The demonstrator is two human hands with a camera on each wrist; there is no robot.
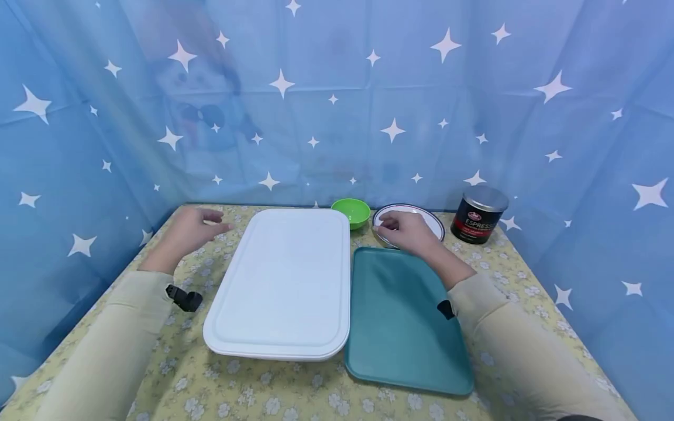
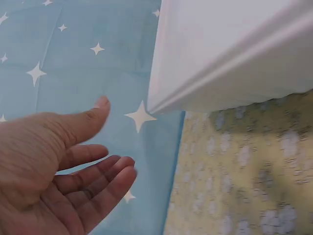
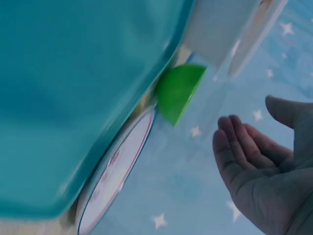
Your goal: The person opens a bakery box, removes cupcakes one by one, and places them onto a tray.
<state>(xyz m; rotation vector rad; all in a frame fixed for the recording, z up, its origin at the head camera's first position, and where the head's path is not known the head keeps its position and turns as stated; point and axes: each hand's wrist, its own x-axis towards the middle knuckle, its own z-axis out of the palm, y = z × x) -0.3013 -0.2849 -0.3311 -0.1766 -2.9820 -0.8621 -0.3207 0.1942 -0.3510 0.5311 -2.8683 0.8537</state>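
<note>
A white box with a white lid (image 1: 286, 280) stands in the middle of the table. Left of it my left hand (image 1: 192, 234) hovers with loosely bent fingers, apart from the box. In the left wrist view that hand (image 2: 73, 171) holds nothing, and the box's side (image 2: 234, 83) rises beside it. My right hand (image 1: 405, 231) is raised over the far edge of a teal tray (image 1: 405, 327), in front of a white plate with a dark rim (image 1: 429, 219). The right wrist view shows this hand (image 3: 264, 166) empty, its fingers slightly bent.
A green bowl (image 1: 351, 211) sits behind the box's right corner, near the plate. At the back right stands a black espresso can (image 1: 478, 216) with a grey lid. A floral cloth (image 1: 274, 403) covers the table; a blue starred curtain (image 1: 337, 117) hangs around it.
</note>
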